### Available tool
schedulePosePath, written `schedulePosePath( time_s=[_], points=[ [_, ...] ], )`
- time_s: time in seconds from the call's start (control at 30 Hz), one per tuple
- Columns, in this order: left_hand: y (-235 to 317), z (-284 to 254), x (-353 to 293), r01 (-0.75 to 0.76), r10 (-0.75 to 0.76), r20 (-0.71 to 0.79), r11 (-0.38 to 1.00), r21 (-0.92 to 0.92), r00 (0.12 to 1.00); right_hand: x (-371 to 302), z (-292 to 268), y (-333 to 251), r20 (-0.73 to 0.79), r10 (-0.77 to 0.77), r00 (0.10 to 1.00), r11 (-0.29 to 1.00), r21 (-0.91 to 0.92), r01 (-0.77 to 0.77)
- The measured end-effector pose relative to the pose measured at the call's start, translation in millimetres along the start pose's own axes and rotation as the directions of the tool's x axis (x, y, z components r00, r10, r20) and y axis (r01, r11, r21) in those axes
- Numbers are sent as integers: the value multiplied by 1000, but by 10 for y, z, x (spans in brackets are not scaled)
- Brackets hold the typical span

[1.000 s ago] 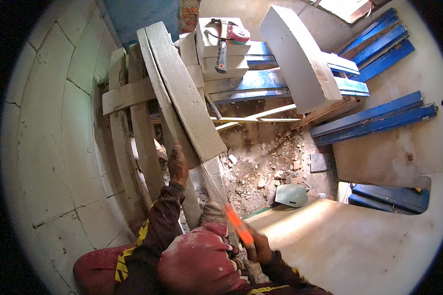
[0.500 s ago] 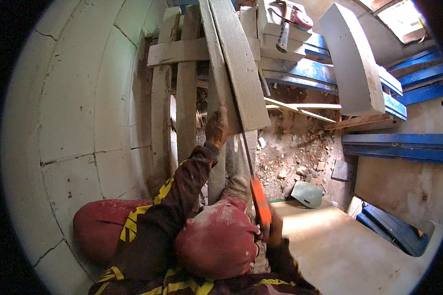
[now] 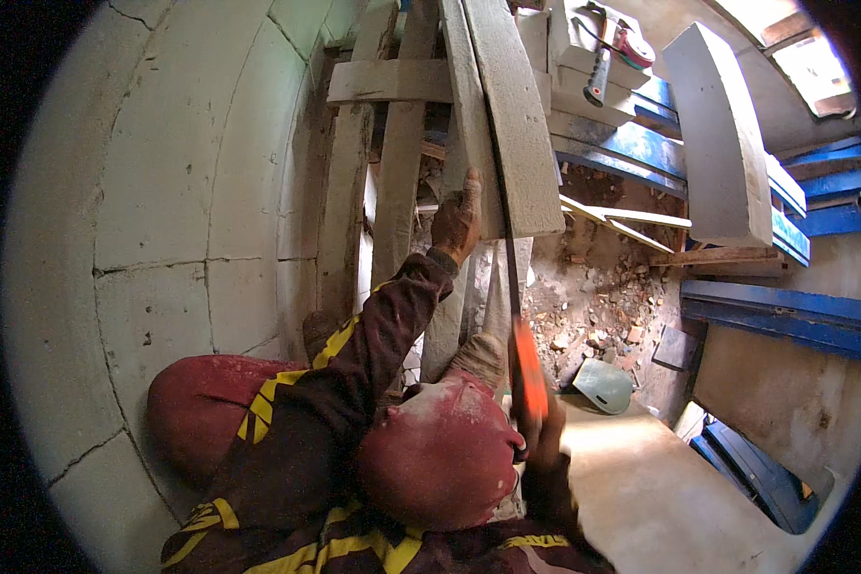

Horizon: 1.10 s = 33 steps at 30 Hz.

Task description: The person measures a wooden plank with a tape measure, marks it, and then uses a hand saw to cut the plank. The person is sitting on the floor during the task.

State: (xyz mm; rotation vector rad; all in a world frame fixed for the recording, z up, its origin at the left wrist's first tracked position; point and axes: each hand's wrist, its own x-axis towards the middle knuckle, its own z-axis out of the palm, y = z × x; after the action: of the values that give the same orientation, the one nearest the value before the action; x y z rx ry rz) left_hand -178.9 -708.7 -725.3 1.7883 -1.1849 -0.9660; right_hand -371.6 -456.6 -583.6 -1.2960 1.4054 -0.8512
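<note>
A long pale grey block (image 3: 521, 124), seemingly aerated concrete, runs away from me with a narrow lengthwise cut splitting its top. My left hand (image 3: 457, 222) grips the near left edge, thumb laid along the upper face. Inside the cut sits the dark blade of a handsaw (image 3: 514, 277), emerging at the block's near end. Its orange handle is in my right hand (image 3: 547, 430), which is blurred and partly shadowed beside my knee. How deep the blade goes is hidden.
Wooden planks (image 3: 397, 153) support the block. Pale block walling (image 3: 163, 191) rises at left. On stacked blocks at upper right lie a grey-handled tool (image 3: 598, 77) and a round reddish item (image 3: 634, 48). Another white block (image 3: 717, 134) stands on blue beams. Rubble (image 3: 598, 306) and a board (image 3: 660, 469) lie lower right.
The whole view has shifted, so the scene sits farther right. The saw and my right hand have moved slightly forward along the cut. My left hand keeps its hold on the block.
</note>
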Motion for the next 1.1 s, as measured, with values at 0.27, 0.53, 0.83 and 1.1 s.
schedulePosePath(
  time_s=[0.27, 0.53, 0.83, 1.1],
  points=[
    [-41, -71, 93, 212, -216, 196, 976, 43, 956, 155, 158, 294, -24, -12, 1000, 998, -66, 10],
    [-2, 40, 1, -210, 211, -3, 973, 93, 977, 648, 111, 43, -18, -1, 1000, 999, 53, 2],
    [-18, -43, 59, -110, 109, 13, 990, 87, 994, -412, 70, 22, -22, 255, 967, 961, 114, -251],
    [106, -80, 26, -154, 110, 159, 941, 302, 981, 1260, 155, 202, -41, -18, 999, 977, 212, 26]
  ],
)
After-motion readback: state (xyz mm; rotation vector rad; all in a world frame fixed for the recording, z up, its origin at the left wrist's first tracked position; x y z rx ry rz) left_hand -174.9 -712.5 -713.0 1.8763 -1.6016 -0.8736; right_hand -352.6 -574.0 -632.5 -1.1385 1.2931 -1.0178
